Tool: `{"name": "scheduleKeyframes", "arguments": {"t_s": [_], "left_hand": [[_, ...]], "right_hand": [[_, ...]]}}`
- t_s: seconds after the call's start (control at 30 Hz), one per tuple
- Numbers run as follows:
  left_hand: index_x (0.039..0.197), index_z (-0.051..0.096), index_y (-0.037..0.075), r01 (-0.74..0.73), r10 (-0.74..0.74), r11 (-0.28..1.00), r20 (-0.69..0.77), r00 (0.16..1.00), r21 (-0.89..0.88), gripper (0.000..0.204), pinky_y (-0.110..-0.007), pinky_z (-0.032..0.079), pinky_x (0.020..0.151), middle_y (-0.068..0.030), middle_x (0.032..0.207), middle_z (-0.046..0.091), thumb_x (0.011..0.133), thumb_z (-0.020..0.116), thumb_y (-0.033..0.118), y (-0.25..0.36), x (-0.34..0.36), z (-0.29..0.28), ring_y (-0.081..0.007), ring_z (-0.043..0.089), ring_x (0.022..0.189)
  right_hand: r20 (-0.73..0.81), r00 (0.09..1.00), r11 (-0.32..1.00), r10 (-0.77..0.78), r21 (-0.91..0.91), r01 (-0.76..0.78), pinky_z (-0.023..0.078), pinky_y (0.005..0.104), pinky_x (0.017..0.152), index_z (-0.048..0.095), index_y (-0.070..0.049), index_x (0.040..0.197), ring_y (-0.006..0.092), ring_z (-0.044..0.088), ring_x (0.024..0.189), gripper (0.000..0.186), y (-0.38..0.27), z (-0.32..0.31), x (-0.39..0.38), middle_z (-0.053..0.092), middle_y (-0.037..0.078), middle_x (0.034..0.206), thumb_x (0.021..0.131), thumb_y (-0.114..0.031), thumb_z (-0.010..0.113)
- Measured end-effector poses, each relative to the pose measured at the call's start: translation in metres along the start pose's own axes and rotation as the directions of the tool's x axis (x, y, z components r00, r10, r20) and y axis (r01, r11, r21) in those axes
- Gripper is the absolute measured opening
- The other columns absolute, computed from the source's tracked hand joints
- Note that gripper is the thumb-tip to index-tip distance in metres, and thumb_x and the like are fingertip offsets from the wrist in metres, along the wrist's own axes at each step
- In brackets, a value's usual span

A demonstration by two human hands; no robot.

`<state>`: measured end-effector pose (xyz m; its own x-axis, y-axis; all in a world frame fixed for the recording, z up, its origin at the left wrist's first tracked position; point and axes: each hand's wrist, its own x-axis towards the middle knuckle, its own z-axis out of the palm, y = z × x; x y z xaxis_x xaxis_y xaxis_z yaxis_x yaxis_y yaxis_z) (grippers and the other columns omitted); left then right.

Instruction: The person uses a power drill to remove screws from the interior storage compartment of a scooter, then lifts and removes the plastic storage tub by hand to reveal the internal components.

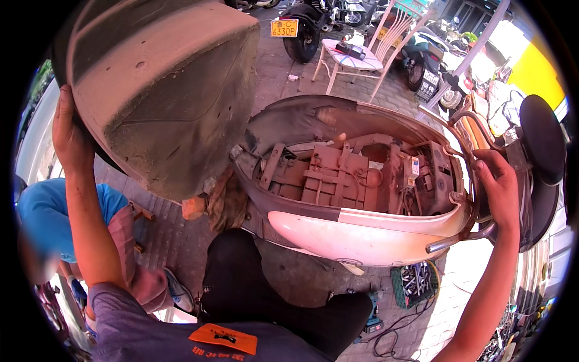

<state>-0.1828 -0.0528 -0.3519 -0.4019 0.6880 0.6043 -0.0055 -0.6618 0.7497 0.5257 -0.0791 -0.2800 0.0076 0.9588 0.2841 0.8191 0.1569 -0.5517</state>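
Note:
On the left, a scooter seat unit with a dusty underseat storage bucket (pixel 187 114) is raised off the body. My left hand (pixel 69 133) grips its outer rim, with the thumb hidden. The scooter body (pixel 362 238), white and dark grey, lies open in front of me. Inside are dusty brown battery blocks (pixel 332 175), straps and wiring. At the right end, my right hand (pixel 497 184) is closed on the metal rear rack (pixel 473 142), beside a round black backrest pad (pixel 541 139).
A person in blue (pixel 78 199) crouches at left, near an orange block (pixel 193 208). Below the scooter stand a green tool crate (pixel 415 283), a cordless power tool (pixel 374 314) and a cable. A white chair (pixel 356 54) holds a dark tool; parked motorbikes (pixel 301 36) line the back.

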Motion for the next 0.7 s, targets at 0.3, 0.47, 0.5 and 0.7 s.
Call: {"name": "scheduleKeyframes", "arguments": {"t_s": [0.3, 0.47, 0.5, 0.7], "left_hand": [[0.144, 0.057, -0.002, 0.070, -0.062, 0.986, 0.052, 0.997, -0.153, 0.051, -0.034, 0.048, 0.109, -0.0137, 0.140, 0.064, 0.114, 0.045, 0.037, -0.0051, -0.0041, 0.0054, -0.0205, 0.062, 0.127], [0.144, 0.057, -0.001, 0.088, -0.024, 0.969, 0.266, 0.964, -0.233, 0.050, -0.035, 0.051, 0.107, -0.0141, 0.139, 0.065, 0.113, 0.046, 0.037, -0.0065, -0.0088, -0.0032, -0.0215, 0.063, 0.126], [0.143, 0.057, -0.001, 0.102, -0.054, 0.970, 0.218, 0.974, -0.219, 0.050, -0.035, 0.051, 0.107, -0.0141, 0.139, 0.065, 0.113, 0.046, 0.038, -0.0078, -0.0112, -0.0031, -0.0215, 0.063, 0.126], [0.143, 0.057, -0.002, 0.105, -0.086, 0.978, 0.109, 0.990, -0.181, 0.054, -0.034, 0.051, 0.106, -0.0151, 0.138, 0.065, 0.113, 0.045, 0.041, -0.0115, -0.0101, 0.0011, -0.0223, 0.064, 0.125]], "right_hand": [[0.023, 1.000, 0.999, 0.010, -0.049, -0.009, 0.049, 0.0268, 0.093, 0.067, 0.002, 0.119, 0.0093, 0.061, 0.099, 0.020, 0.0005, -0.0027, -0.0005, 0.070, 0.003, 0.105, 0.104, -0.012, 0.064], [-0.001, 1.000, 0.999, 0.003, -0.035, -0.003, 0.048, 0.0253, 0.088, 0.068, 0.001, 0.116, 0.0083, 0.060, 0.095, 0.019, 0.0032, 0.0014, 0.0013, 0.069, 0.002, 0.100, 0.104, -0.013, 0.064], [-0.006, 1.000, 0.999, 0.009, -0.030, -0.009, 0.048, 0.0253, 0.088, 0.068, 0.001, 0.116, 0.0083, 0.060, 0.094, 0.019, 0.0026, 0.0017, 0.0007, 0.069, 0.002, 0.099, 0.104, -0.013, 0.064], [0.000, 1.000, 1.000, 0.003, 0.018, -0.003, 0.048, 0.0258, 0.086, 0.069, 0.002, 0.113, 0.0084, 0.060, 0.091, 0.018, -0.0017, -0.0006, 0.0013, 0.070, 0.002, 0.096, 0.103, -0.012, 0.065]]}}
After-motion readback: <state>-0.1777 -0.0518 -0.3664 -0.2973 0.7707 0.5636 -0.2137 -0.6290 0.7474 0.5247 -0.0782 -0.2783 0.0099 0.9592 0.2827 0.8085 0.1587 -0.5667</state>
